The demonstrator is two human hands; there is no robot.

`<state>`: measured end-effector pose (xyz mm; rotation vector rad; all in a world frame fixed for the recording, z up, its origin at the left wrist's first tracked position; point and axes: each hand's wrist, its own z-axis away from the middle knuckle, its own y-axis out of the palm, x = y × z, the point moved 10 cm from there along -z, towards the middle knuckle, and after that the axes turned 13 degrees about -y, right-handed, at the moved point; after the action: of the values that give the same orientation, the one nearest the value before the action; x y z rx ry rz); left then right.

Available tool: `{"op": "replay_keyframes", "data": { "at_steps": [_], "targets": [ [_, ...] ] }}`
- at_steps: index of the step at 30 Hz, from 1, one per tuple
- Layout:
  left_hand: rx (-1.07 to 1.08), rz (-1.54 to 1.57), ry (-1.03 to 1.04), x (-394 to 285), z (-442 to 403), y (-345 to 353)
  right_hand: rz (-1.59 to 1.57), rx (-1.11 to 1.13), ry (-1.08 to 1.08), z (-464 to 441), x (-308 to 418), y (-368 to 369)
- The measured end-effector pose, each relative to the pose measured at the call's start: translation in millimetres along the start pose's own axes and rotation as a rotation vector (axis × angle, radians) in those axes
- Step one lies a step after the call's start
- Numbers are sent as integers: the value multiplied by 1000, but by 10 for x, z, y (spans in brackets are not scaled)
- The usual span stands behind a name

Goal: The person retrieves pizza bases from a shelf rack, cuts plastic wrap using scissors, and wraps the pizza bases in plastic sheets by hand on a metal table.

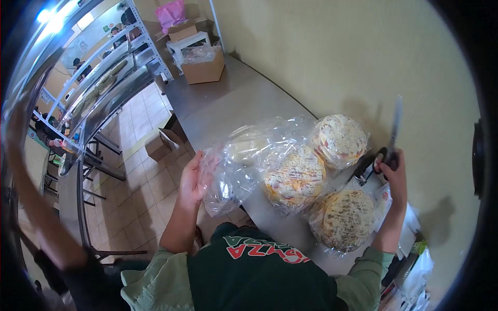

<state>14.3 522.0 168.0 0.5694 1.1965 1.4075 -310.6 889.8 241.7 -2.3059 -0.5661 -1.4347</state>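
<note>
Bags [294,176] holding speckled discs [348,220] are lying between the left hand [192,179], clutching clear plastic [228,181] (a pale round [246,150] is showing inside), and the right hand [391,167], gripping scissors [396,127].

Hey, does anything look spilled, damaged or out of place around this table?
Nothing looks spilled or plainly damaged among the bagged rounds on the table. Slightly out of place, perhaps: the open cardboard box low by the table's left edge, beside the tiled floor, where someone might bump it.
</note>
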Motion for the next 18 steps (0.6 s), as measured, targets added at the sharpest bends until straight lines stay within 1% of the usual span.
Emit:
{"op": "replay_keyframes", "data": {
  "at_steps": [1, 3, 4, 5, 7, 9, 10, 12, 13, 15, 16, 18],
  "targets": [
    [39, 35, -55, 19, 16, -88, -68, 51, 11, 3, 45, 241],
    [206, 23, -138, 13, 57, -153, -205, 155, 31, 11, 147, 683],
    [290, 16, -180, 22, 98, -126, -248, 242, 64, 6, 196, 894],
    [261, 2, -154, -12, 133, -160, -290, 328, 98, 13, 236, 1080],
    [202, -25, -111, -56, 182, -223, -304, 351, 101, -15, 298, 1297],
    [132, -142, -62, -96, 148, -390, -262, 368, 112, -22, 420, 1530],
    [98, -200, -38, -109, 139, -458, -294, 400, 105, -18, 453, 1655],
    [38, -217, -10, -94, 196, -494, -362, 468, 88, -1, 485, 1902],
    [8, -224, 6, -91, 233, -510, -294, 481, 56, 6, 506, 1986],
    [25, -249, 1, -49, 288, -500, -159, 511, -8, 27, 546, 2146],
    [33, -260, 0, -34, 321, -495, -204, 540, 6, 53, 527, 2240],
    [4, -336, 30, -58, 418, -469, -162, 604, 53, 128, 458, 2360]
  ]
}}
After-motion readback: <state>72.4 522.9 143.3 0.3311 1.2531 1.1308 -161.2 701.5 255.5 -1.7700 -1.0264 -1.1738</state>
